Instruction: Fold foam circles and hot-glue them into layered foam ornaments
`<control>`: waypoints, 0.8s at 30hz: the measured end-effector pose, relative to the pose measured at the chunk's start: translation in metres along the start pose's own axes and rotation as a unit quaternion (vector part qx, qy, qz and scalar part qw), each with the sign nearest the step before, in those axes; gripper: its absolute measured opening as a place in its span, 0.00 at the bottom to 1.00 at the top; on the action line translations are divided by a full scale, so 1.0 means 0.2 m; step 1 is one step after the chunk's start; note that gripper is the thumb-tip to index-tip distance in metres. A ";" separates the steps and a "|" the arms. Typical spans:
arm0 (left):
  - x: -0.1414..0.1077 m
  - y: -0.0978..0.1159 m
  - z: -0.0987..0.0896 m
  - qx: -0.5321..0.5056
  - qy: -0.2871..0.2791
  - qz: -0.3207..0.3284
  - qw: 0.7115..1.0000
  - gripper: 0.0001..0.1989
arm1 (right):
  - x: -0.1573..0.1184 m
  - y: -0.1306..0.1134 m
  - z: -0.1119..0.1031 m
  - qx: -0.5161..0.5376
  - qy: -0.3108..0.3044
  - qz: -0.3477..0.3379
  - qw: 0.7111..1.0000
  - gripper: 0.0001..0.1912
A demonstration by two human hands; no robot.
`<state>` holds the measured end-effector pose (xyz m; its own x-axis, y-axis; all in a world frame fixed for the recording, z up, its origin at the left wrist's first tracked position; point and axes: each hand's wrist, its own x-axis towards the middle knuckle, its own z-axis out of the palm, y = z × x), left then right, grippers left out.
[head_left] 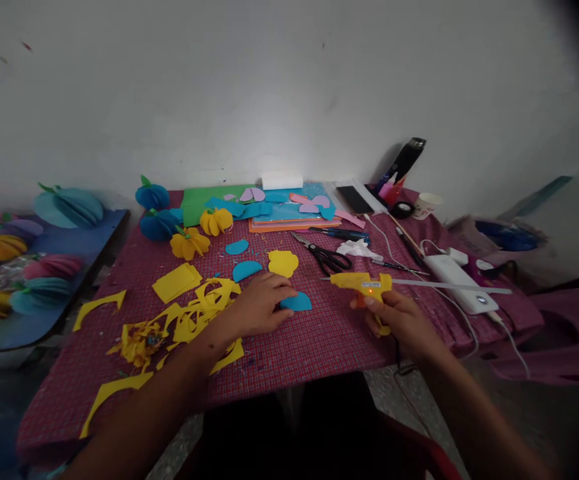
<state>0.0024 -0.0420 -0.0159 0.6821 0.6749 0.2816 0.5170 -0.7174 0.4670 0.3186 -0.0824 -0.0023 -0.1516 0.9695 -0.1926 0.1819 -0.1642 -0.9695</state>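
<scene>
Thumb and fingers of my left hand (263,303) are closed on the left end of a blue paper half-circle (297,302), low over the checked tablecloth. In my right hand (399,313) is a yellow hot glue gun (357,283), its nozzle pointing left and a small orange light lit on its side. A long pale glue stick (444,286) sticks out of its back. Just beyond my left hand lie a yellow scalloped paper piece (283,263) and two more blue half-circles, one being the nearer half-circle (247,270).
Black-handled scissors (327,257) lie beyond the glue gun's nozzle. Yellow paper offcuts (204,310) spread left of my left arm. Finished paper pumpkins (189,243) stand at the back left. A white power strip (459,283) with cords lies right. A paper cup (427,205) stands behind it.
</scene>
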 end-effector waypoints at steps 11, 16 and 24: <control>0.01 0.00 0.05 -0.053 0.008 -0.017 0.998 0.20 | -0.01 0.08 -0.03 0.123 0.008 0.004 0.992 0.18; 0.00 0.02 0.07 -0.071 0.005 -0.013 0.997 0.21 | -0.02 0.09 -0.04 0.148 0.005 -0.003 0.989 0.19; 0.00 0.04 0.05 -0.082 0.007 0.003 0.997 0.14 | -0.01 0.09 -0.04 0.143 0.006 -0.006 0.990 0.19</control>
<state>0.0113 -0.0498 -0.0215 0.6768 0.6740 0.2960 0.4213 -0.6844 0.5951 0.3300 -0.0861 -0.0183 -0.1410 0.9733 -0.1810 -0.1032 -0.1963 -0.9751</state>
